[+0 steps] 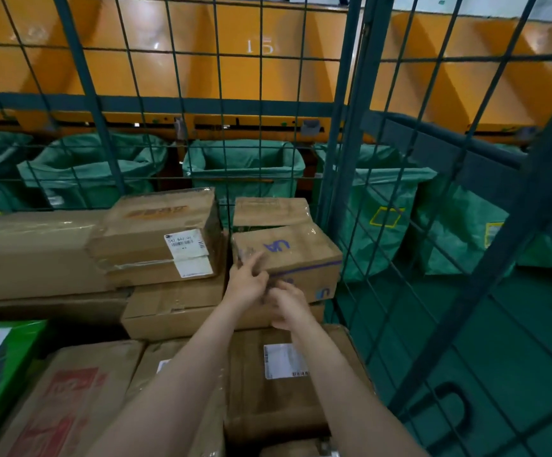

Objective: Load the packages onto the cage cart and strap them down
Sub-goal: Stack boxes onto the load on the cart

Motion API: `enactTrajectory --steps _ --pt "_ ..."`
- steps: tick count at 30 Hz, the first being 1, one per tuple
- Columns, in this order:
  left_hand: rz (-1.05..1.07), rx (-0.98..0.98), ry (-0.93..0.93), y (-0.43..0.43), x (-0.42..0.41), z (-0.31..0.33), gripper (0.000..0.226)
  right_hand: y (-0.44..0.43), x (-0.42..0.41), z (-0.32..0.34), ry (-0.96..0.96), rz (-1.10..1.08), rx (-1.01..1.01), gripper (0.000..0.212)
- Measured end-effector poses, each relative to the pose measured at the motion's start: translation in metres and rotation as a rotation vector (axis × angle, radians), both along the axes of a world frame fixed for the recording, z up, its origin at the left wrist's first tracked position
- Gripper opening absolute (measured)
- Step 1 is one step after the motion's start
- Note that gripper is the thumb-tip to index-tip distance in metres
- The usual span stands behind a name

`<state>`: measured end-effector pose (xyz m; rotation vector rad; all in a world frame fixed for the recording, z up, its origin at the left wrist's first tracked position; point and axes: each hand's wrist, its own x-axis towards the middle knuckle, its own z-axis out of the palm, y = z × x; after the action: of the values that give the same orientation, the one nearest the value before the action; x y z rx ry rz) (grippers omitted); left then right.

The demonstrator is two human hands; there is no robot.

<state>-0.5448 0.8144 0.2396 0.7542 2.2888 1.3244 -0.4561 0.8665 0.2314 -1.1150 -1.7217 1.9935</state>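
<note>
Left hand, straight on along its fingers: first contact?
The brown cardboard box with blue lettering. The left hand seems to touch its near left top corner. Going on, it would probably slide across the box's taped top, though depth is unclear.

A row of open green sacks [245, 173] is hung beneath orange chutes [288, 77], one marked 15; green floor [515, 324] is seen at right.
</note>
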Motion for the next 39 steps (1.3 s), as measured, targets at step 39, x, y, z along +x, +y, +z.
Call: enactTrajectory --steps 39 --pt "0.298 0.139 0.013 -0.146 0.054 0.145 0.026 -0.054 0.036 0.132 0.010 0.038 0.430 0.026"
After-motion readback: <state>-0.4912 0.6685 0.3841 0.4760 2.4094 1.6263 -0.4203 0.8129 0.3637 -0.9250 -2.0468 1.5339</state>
